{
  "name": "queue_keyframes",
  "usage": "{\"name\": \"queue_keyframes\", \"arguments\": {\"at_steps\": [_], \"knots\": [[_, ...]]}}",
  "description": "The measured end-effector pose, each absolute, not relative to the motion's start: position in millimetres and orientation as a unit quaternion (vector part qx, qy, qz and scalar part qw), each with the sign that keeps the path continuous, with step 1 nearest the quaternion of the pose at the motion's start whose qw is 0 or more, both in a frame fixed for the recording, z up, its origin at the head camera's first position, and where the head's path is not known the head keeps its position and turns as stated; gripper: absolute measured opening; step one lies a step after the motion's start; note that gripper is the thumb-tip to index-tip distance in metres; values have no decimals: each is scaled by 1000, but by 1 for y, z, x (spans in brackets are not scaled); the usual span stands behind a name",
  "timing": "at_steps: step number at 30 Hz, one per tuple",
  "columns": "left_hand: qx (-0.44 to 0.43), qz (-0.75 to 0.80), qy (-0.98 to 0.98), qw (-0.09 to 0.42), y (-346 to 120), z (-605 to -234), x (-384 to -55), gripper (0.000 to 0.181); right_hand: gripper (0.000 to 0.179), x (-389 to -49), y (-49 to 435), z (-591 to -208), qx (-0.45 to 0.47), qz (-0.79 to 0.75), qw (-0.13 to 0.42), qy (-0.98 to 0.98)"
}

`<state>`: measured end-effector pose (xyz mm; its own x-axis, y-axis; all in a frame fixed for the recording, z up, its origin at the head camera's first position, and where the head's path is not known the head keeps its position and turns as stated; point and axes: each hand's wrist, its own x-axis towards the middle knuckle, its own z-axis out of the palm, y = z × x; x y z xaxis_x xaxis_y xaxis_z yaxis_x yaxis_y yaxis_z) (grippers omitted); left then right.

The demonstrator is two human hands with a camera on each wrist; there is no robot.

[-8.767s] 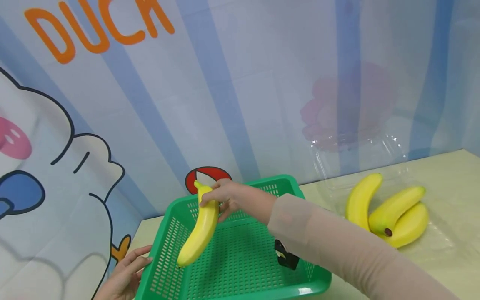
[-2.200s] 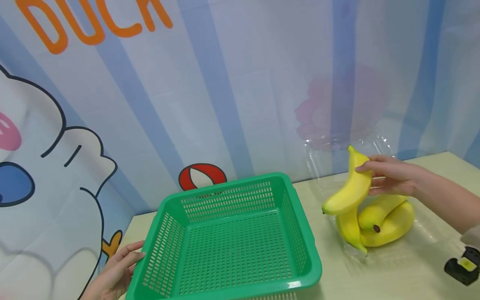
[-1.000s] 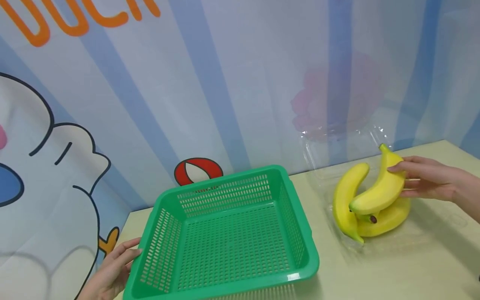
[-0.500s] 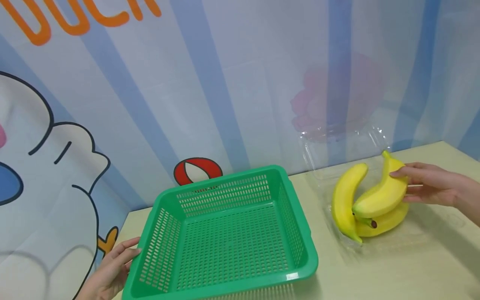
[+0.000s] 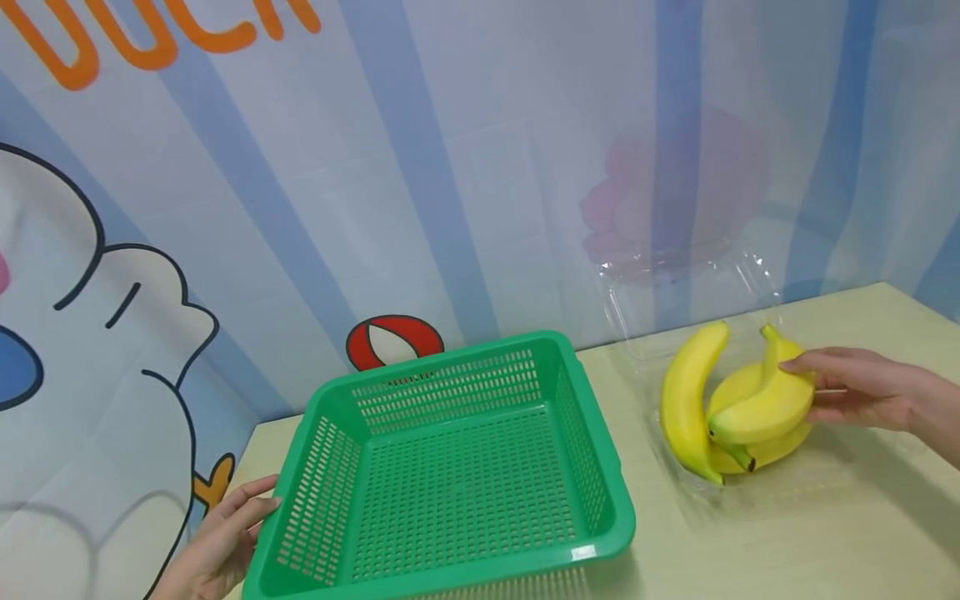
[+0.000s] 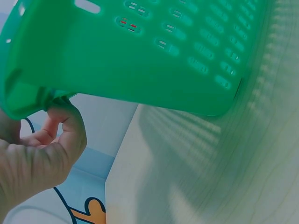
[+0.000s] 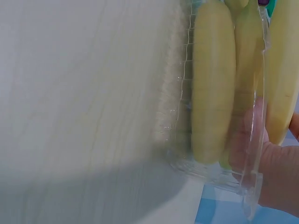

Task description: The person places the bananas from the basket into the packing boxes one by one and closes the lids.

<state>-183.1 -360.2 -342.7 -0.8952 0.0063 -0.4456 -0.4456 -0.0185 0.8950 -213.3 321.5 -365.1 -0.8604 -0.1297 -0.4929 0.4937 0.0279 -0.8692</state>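
Observation:
A yellow banana (image 5: 772, 404) is pinched between the thumb and fingers of my right hand (image 5: 862, 383). It lies low over other bananas in a clear plastic clamshell box (image 7: 187, 70), overlapping them in the head view. One banana (image 5: 686, 400) curves along the box's left side; another banana (image 7: 212, 84) shows through the box wall in the right wrist view. My left hand (image 5: 228, 533) grips the left rim of a green plastic basket (image 5: 603, 417), its digits curled under the rim in the left wrist view. The basket's slotted floor is in plain sight.
The box's transparent lid (image 5: 626, 329) stands raised at the back, near the printed curtain (image 5: 495, 208). Basket and box sit side by side on a pale wooden table (image 5: 750, 558), whose back edge meets the curtain.
Earlier my right hand held a banana over the basket, then over the box. Over the last second it lowers the banana onto the others. My left hand stays at the basket.

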Motion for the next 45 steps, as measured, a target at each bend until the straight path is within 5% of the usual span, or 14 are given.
{"name": "queue_keyframes", "arguments": {"at_steps": [45], "knots": [[-158, 701, 676, 165, -358, -339, -181, 18, 92, -191, 319, -360, 95, -584, 187, 784]]}}
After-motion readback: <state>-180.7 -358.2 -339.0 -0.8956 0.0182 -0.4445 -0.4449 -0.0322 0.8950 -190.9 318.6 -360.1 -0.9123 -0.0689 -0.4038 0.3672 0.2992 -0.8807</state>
